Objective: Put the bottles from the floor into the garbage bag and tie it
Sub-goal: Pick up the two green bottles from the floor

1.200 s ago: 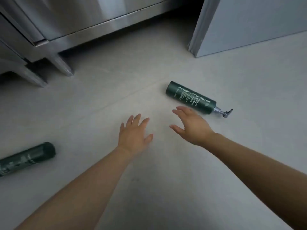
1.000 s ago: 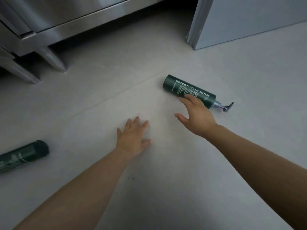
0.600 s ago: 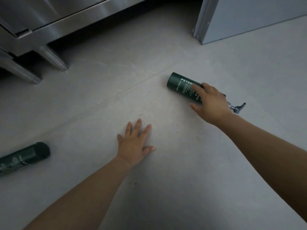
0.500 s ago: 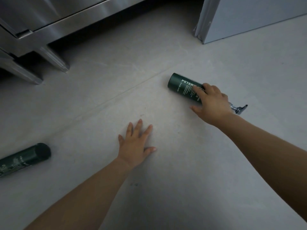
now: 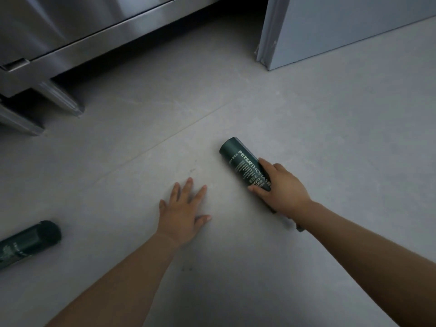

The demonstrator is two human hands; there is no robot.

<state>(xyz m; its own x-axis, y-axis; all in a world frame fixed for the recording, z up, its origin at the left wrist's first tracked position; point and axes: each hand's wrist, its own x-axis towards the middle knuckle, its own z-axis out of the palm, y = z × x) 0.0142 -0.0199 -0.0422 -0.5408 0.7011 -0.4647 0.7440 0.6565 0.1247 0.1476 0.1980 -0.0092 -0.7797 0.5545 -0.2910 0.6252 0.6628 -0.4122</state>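
Grey tiled floor [image 5: 306,128] fills the view, with a stainless steel cabinet [image 5: 77,27] on slanted legs at the top left and a pale panel [image 5: 330,27] standing at the top right. Two dark green bottles on the ground, count them: one with white lettering [image 5: 240,165] lying near the centre-right, the other [image 5: 26,244] lying well apart at the left edge, partly cut off by the frame. Two bare hands in play. The right hand [image 5: 282,190] is wrapped around the lower body of the lettered bottle, fingers over the top, thumb underneath, flat base pointing away towards the panel; its pump end is hidden behind the wrist. The left hand [image 5: 182,213] lies spread, palm down, fingers splayed on the floor, just beside that bottle and holding nothing. Both forearms reach in from the bottom edge.
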